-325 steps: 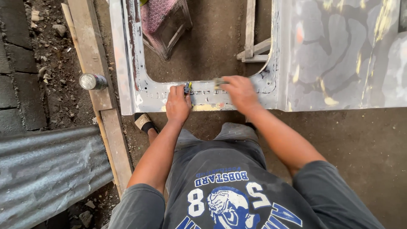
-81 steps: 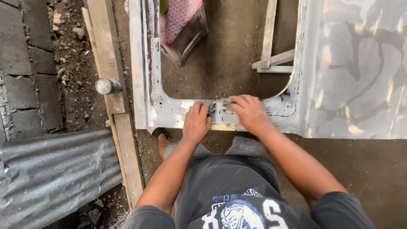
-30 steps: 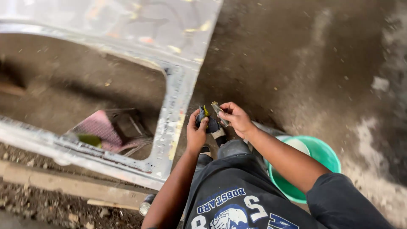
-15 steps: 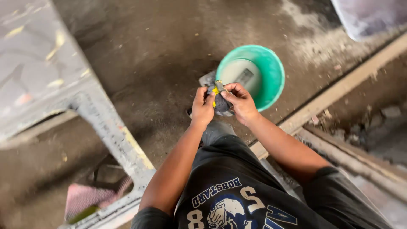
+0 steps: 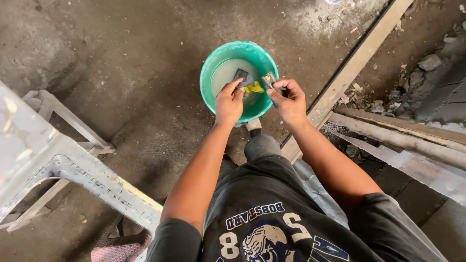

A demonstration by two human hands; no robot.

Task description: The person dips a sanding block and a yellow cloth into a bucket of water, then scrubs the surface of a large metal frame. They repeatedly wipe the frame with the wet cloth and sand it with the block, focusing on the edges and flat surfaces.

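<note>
L hand (image 5: 229, 101) pinches one grey sanding pad w/ a yellow block (image 5: 251, 86), R hand (image 5: 287, 99) closed on a second small folded grey piece (image 5: 268, 79); both held over one green bucket (image 5: 212, 99) of cloudy water. Round it: bare concrete floor (image 5: 121, 73), one primed metal panel (image 5: 53, 165) at left, wood planks (image 5: 359, 58) at right.

Looks like I'm in a rough auto body workshop, pretty much open-floor style. Bare stained concrete floor (image 5: 121, 73) under me, a sanded grey car body panel (image 5: 58, 165) with filler patches propped on a frame, long timber planks (image 5: 359, 58) lying around, rubble and stones (image 5: 427, 63) along the edge, plus a green bucket (image 5: 209, 73) of cloudy water for wet work.
</note>
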